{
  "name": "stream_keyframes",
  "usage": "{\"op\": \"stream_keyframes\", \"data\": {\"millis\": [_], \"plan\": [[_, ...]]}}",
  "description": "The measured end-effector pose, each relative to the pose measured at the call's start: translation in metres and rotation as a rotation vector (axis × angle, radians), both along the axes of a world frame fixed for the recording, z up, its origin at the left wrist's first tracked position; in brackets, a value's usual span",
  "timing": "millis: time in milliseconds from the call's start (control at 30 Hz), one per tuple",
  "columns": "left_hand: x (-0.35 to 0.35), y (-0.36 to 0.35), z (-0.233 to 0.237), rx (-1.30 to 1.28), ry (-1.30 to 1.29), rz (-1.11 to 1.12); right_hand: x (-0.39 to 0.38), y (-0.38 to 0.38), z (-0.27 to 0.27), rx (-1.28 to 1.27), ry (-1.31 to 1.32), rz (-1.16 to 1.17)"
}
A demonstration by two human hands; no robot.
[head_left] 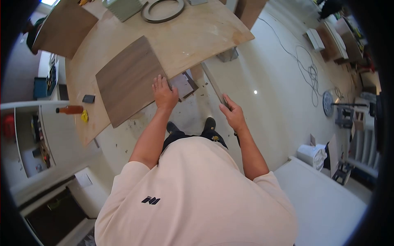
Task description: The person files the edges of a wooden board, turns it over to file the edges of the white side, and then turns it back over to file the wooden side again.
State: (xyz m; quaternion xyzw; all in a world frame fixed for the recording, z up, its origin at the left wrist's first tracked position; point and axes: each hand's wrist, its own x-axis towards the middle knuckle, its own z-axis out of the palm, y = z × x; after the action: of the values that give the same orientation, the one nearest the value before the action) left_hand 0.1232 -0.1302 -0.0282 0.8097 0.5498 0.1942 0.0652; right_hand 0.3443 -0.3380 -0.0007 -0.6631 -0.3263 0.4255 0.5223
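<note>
A brown wood-grain panel lies on the plywood worktable, its near corner sticking out past the table's front edge. My left hand rests flat on the panel's right edge, fingers stretched out over the top and thumb out to the side. Away from the table, on the right, my right hand is closed round the near end of a long narrow greyish-brown strip. The strip slants forward to the table's edge, its far end by the table's underside.
On the table are a coil of edge banding, an orange-brown bottle, a dark small block and a yellow scrap. Another brown panel stands at far left. A cable and fan-like stand occupy the right floor.
</note>
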Motion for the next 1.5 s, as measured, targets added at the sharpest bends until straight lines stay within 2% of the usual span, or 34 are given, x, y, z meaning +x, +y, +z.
{"op": "stream_keyframes", "data": {"millis": [133,233,300,367,433,533,567,633,667,733,767,833,933,1033,1133,1233,1400,1500], "plan": [[-0.007,0.000,0.010,0.090,-0.235,0.064,-0.006,0.027,0.022,-0.009,0.090,0.015],[-0.028,-0.029,0.063,-0.276,-0.371,0.029,-0.018,0.050,0.025,0.044,0.147,0.045],[-0.038,-0.056,0.054,-0.486,-0.464,0.023,-0.037,0.073,0.035,0.121,0.169,-0.009],[-0.036,-0.084,0.086,-0.549,-0.563,-0.152,-0.065,0.095,0.050,0.196,0.220,0.024],[-0.039,-0.098,0.082,-0.351,-0.616,-0.340,-0.092,0.113,0.067,0.266,0.286,0.113],[-0.057,-0.098,0.084,-0.442,-0.960,-0.264,-0.145,0.137,0.077,0.313,0.201,0.180],[-0.074,-0.095,0.087,-0.438,-0.902,-0.192,-0.164,0.142,0.080,0.328,0.217,0.213],[-0.108,-0.093,0.096,-0.391,-0.956,-0.030,-0.207,0.147,0.088,0.353,0.252,0.269],[-0.125,-0.092,0.097,-0.372,-0.982,0.047,-0.227,0.149,0.083,0.329,0.201,0.342],[-0.165,-0.093,0.088,-0.155,-0.895,0.164,-0.260,0.152,0.070,0.278,0.089,0.483],[-0.185,-0.094,0.082,-0.050,-0.851,0.223,-0.272,0.156,0.069,0.284,-0.023,0.625],[-0.228,-0.108,0.079,-0.112,-0.985,0.366,-0.297,0.163,0.075,0.280,-0.250,0.905],[-0.296,-0.142,0.046,-0.103,-0.948,0.536,-0.314,0.190,0.054,0.621,-0.973,0.938],[-0.351,-0.179,0.029,-0.175,-0.898,0.661,-0.318,0.216,0.020,0.509,-1.195,0.993],[-0.384,-0.209,0.016,-0.250,-0.887,0.812,-0.336,0.232,0.026,0.418,-1.195,1.067],[-0.400,-0.224,0.007,-0.293,-0.857,0.888,-0.369,0.238,0.021,0.453,-1.097,1.058],[-0.395,-0.229,0.007,-0.289,-0.889,0.908,-0.423,0.252,0.027,0.074,-1.048,1.084],[-0.385,-0.230,0.007,-0.279,-0.915,0.884,-0.429,0.261,0.032,-0.113,-1.000,1.115]]}}
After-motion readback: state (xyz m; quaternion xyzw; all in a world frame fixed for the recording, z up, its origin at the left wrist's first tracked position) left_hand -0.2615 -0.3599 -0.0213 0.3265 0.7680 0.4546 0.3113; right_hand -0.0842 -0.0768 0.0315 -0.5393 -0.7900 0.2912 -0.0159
